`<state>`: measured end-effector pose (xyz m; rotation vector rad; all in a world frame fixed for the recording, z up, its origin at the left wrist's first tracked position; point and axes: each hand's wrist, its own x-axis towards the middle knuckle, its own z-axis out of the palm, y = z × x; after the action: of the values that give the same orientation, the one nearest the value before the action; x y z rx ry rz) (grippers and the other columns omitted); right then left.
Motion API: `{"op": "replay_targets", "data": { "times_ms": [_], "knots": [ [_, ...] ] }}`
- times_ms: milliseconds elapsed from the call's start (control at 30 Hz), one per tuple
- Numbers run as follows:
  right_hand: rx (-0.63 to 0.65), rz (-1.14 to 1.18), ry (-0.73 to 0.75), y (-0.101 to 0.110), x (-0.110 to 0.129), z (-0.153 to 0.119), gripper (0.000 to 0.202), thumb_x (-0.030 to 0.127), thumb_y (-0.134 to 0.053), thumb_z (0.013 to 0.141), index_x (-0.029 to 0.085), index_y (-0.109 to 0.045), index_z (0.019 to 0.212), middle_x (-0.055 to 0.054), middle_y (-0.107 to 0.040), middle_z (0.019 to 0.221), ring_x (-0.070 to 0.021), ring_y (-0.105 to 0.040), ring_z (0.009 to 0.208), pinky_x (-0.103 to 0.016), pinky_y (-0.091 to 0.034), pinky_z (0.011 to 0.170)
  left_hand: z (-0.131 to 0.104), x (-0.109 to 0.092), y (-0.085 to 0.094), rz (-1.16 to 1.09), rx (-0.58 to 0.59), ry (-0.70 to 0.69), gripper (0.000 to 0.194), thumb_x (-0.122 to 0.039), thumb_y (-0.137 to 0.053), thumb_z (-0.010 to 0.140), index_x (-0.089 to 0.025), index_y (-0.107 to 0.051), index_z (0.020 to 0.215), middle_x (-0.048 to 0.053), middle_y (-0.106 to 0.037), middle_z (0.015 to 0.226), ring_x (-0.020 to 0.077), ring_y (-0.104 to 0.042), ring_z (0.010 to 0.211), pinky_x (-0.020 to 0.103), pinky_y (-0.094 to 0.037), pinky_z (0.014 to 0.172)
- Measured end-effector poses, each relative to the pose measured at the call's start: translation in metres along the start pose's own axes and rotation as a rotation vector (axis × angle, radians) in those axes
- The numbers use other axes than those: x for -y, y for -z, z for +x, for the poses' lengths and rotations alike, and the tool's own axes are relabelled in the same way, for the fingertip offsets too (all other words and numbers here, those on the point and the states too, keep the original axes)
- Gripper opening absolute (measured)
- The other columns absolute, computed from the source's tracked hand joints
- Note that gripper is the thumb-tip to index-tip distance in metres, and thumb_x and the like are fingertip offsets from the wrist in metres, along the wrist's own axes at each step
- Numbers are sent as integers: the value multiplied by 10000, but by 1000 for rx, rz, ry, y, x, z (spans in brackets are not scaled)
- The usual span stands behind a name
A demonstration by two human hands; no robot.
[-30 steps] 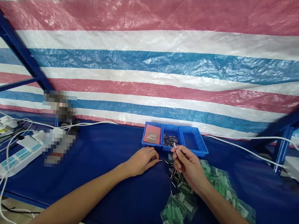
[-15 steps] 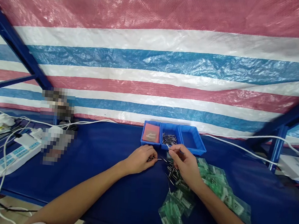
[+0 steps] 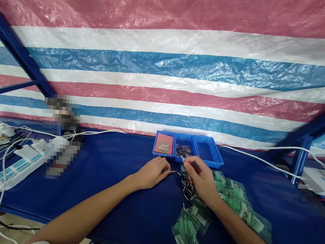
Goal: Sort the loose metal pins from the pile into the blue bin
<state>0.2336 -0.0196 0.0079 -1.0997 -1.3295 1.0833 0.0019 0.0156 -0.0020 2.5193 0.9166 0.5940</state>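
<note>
My left hand (image 3: 153, 171) rests on the blue table with its fingers curled around a thin metal rod (image 3: 172, 171), whose tip sticks out to the right. My right hand (image 3: 200, 175) pinches another slim metal rod (image 3: 182, 158) between thumb and forefinger, just in front of the middle blue bin (image 3: 178, 159). That bin holds many similar dark and silver rods (image 3: 184, 151). Under and beside my right hand lies a loose pile of rods (image 3: 186, 186), partly hidden by it. How many rods sit in my left hand is hidden.
Left of the middle bin, a blue bin (image 3: 163, 155) holds a pink piece (image 3: 161, 138) and a small clear bag. A third bin (image 3: 208, 149) stands right. Clear bags with green contents (image 3: 185, 231) lie around my right forearm. A power strip (image 3: 16, 171) and cables occupy the far left.
Both hands stay in nearly the same places. My left fingers have closed slightly further over what they hold. The whole view has shifted a little.
</note>
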Motion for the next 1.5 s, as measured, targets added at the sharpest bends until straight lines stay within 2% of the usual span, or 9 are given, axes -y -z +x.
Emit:
{"op": "replay_targets", "data": {
  "times_ms": [333, 700, 1500],
  "knots": [
    [8, -5, 13, -1, -1, 1, 372, 591, -717, 953, 227, -653, 996, 57, -483, 631, -117, -436, 479, -249, -370, 447, -1, 2, -3, -22, -18, 26, 204, -348, -461, 1141, -203, -549, 1028, 58, -638, 1034, 211, -578, 943, 334, -475, 877],
    [-21, 5, 21, 2, -10, 2, 343, 570, -676, 994, 231, -661, 1040, 60, -504, 599, -126, -447, 472, -257, -367, 459, -1, 0, 0, -60, -5, 36, 175, -381, -550, 1106, -210, -573, 1077, 38, -619, 992, 209, -580, 940, 329, -477, 858],
    [-15, -10, 34, 1, -11, 2, 331, 570, -656, 1010, 241, -658, 1052, 68, -483, 599, -134, -438, 478, -261, -359, 475, -2, 3, -2, -79, -21, 25, 134, -338, -590, 1090, -207, -591, 1119, 27, -612, 1000, 198, -584, 963, 312, -473, 875]
  ]
}}
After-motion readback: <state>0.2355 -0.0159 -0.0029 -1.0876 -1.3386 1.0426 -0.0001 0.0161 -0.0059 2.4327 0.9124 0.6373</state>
